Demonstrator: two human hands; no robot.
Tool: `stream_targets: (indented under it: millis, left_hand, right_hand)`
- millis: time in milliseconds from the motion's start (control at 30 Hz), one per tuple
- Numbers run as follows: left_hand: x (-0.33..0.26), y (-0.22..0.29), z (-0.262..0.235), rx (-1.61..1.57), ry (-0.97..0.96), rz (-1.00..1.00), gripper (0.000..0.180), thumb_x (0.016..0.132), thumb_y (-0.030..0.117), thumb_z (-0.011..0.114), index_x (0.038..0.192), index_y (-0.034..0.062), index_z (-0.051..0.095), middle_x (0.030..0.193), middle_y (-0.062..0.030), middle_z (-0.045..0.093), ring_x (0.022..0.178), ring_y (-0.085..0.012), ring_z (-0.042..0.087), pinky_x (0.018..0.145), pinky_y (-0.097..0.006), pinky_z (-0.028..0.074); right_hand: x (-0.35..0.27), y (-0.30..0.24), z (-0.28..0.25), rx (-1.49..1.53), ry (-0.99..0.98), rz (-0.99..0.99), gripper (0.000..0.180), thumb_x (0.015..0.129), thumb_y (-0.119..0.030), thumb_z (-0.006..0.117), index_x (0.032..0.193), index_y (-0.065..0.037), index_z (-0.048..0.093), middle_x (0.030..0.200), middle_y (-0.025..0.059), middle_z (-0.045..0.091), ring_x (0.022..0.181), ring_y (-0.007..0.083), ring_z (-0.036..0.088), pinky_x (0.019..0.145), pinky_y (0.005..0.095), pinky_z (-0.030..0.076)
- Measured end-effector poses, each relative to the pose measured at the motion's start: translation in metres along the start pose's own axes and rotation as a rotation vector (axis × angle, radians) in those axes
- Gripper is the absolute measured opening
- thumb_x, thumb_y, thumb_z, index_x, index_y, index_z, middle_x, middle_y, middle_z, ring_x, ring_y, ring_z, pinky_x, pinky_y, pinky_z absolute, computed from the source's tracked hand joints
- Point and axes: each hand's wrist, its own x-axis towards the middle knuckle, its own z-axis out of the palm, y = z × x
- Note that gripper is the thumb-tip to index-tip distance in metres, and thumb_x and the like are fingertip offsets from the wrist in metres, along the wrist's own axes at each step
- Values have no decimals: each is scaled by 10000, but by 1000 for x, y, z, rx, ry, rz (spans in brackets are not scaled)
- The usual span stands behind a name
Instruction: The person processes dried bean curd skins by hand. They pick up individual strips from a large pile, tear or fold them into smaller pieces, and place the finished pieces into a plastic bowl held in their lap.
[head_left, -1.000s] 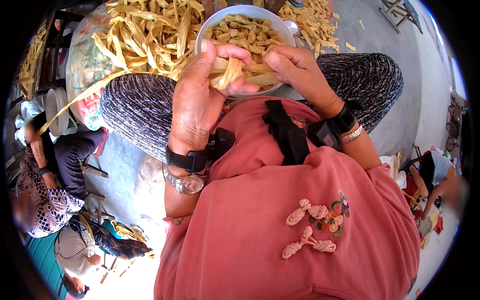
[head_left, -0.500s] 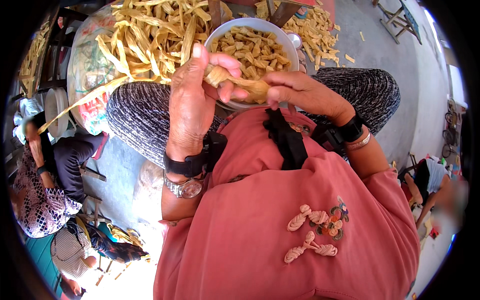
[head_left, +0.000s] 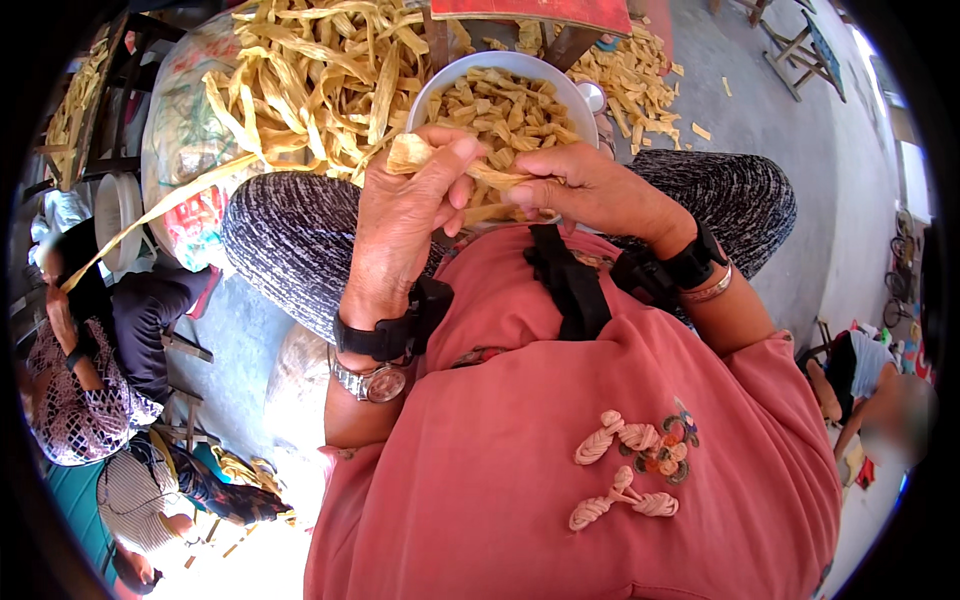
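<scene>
A pile of long yellow strips (head_left: pixel 310 90) lies on the left. Next, the left hand (head_left: pixel 415 195) has its grip closed around one yellow strip (head_left: pixel 497 178), by the near side of a white bowl (head_left: pixel 586 122) of short pieces (head_left: pixel 500 98). The right hand's (head_left: pixel 605 190) grip pinches that strip too. Farther right, loose bits (head_left: pixel 630 85) lie on the floor (head_left: pixel 760 120).

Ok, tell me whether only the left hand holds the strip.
No, the right hand also pinches the strip, its fingers and thumb closed on the end away from the left hand.
</scene>
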Motion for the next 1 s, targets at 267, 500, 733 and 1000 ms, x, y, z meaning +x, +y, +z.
stream_targets:
  millis: [267, 500, 733, 1000]
  left_hand:
    - [0, 1, 2, -230, 26, 79, 93, 871, 82, 599, 938, 21, 580, 633, 34, 473, 504, -31, 369, 406, -176, 301]
    - [12, 27, 19, -190, -20, 185, 82, 873, 79, 583, 933, 24, 577, 729, 5, 541, 517, -42, 384, 411, -203, 357]
    - [65, 101, 72, -26, -160, 435, 52, 866, 23, 584, 891, -4, 621, 608, 10, 559, 451, -32, 478, 411, -188, 387]
    - [122, 117, 85, 359, 21, 674, 153, 851, 128, 640, 776, -5, 627, 569, 35, 553, 459, -34, 429, 428, -202, 354]
  right_hand:
    - [0, -6, -4, -33, 98, -251, 358, 931, -291, 502, 706, -14, 520, 608, 22, 485, 582, 86, 429, 524, 264, 359]
    - [-25, -38, -37, -74, 167, -160, 362, 931, -282, 518, 696, -8, 516, 591, 12, 454, 574, 79, 402, 524, 260, 345]
    - [-34, -87, -90, 45, 471, -215, 322, 933, -272, 526, 730, -23, 553, 612, -25, 454, 588, 46, 388, 530, 220, 326]
    - [6, -79, -127, -258, 748, -327, 288, 921, -241, 518, 767, 1, 546, 590, 60, 469, 547, 136, 407, 521, 295, 339]
